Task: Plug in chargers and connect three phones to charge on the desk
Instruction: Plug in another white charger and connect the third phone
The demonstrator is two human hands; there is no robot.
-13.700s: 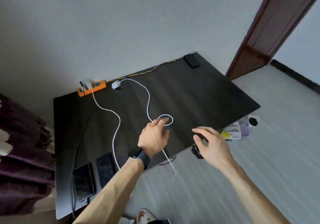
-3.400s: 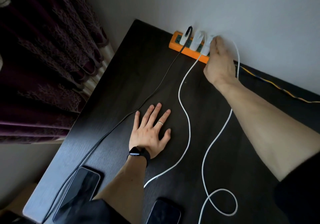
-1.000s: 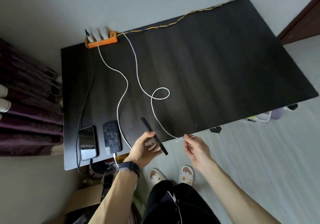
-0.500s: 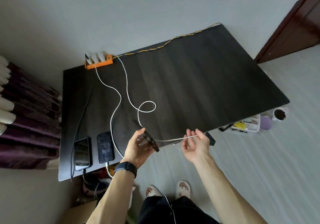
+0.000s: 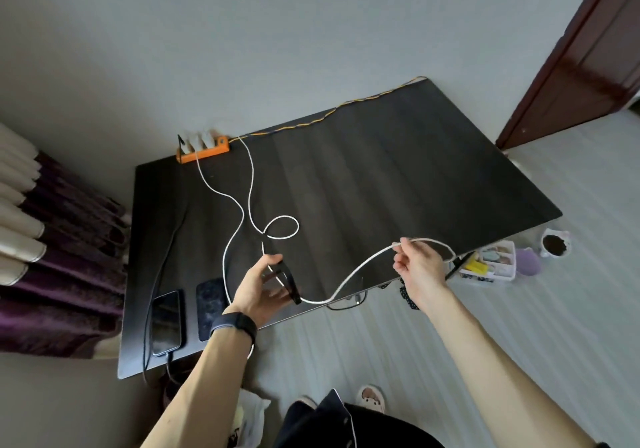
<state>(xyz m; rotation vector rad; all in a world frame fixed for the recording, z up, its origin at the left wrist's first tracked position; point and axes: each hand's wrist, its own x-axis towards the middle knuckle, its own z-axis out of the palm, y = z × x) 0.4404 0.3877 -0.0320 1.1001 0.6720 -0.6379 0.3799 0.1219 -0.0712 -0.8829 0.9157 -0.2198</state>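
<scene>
My left hand (image 5: 258,291) grips a thin black phone (image 5: 290,283) edge-on above the desk's near edge. A white cable (image 5: 349,276) runs from the phone's lower end up to my right hand (image 5: 419,265), which pinches it between thumb and fingers. The same cable loops on the dark desk (image 5: 381,177) and leads to an orange power strip (image 5: 202,149) at the back, where several chargers are plugged in. Two phones lie at the desk's near left: one with a black cable (image 5: 166,323), one with another white cable (image 5: 211,304).
Purple curtains (image 5: 59,257) hang at the left. A yellow-black cord (image 5: 329,115) runs along the desk's back edge. A small organiser tray (image 5: 488,265), a purple cup and a white pot stand on the floor at the right. A brown door (image 5: 585,52) is at the far right.
My right hand has moved right and up along the white cable, drawing it into a slack curve from the phone. The left hand still holds the phone, now with the cable at its end.
</scene>
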